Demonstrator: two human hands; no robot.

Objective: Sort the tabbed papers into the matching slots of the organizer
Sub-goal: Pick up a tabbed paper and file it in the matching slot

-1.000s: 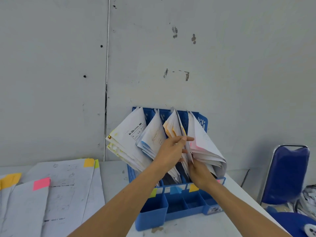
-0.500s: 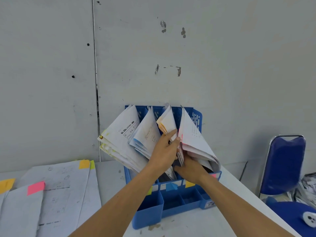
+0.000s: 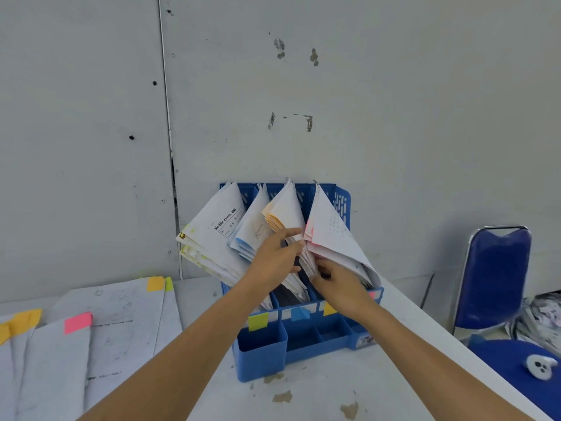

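The blue organizer [image 3: 303,341] stands on the white surface [image 3: 318,399] against the wall; its four slots bear sticky labels along the front: yellow [image 3: 258,322], blue [image 3: 300,314], orange [image 3: 329,308], and a pink one [image 3: 372,295] largely hidden behind the right wrist. In them stand a yellow-tabbed bundle [image 3: 212,238], a blue-tabbed bundle [image 3: 252,230], an orange-tabbed bundle [image 3: 287,208] and a pink-tabbed bundle [image 3: 332,238], fanned out. The front sheet of the yellow-tabbed bundle carries a bold printed heading, too blurred to read; a small sticker [image 3: 365,340] on the organizer's front right corner is equally illegible.

The left hand [image 3: 273,259] lies with fingers mostly straight against the orange-tabbed bundle, holding it leftward; the right hand [image 3: 340,284] curls its fingers round the lower part of some loose sheets [image 3: 306,261] between the orange-tabbed and pink-tabbed bundles; its fingertips are buried in paper, and which slot those sheets sit in cannot be told.

Left of the organizer, unsorted papers [image 3: 121,323] lie flat with pink, orange and yellow tabs, cut off by the frame edge, their print faint; right of it stands a blue chair [image 3: 494,275].
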